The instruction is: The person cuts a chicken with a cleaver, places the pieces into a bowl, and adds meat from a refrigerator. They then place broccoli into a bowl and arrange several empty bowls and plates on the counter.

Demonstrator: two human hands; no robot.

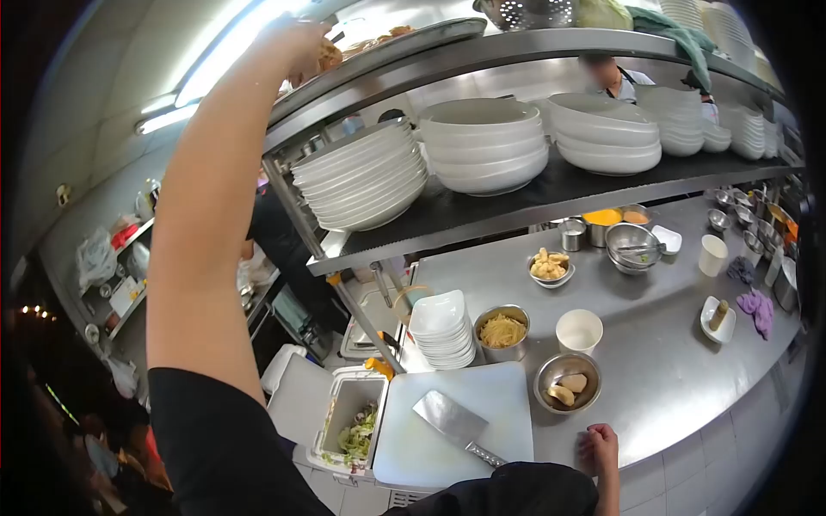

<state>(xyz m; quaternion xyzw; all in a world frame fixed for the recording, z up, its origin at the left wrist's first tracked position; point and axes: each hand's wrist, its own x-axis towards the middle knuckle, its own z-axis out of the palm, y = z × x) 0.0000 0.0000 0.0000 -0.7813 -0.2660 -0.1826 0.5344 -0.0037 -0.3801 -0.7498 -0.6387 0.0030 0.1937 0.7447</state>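
Head view: my right grip (600, 447) curls at the edge of the counter (658, 365), lower right; how tightly, I cannot tell. Beside it, bottom centre, a cleaver (452, 420) lies on a cutting board (508, 396). Upper left, my left grip (311, 62) meets browned food (329, 55) at a tray (439, 35); whether grasping, I cannot tell.

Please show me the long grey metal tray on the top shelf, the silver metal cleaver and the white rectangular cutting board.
Long grey metal tray (422, 39), head view: rim.
Silver metal cleaver (450, 419), head view: blade.
White rectangular cutting board (501, 397), head view: surface.
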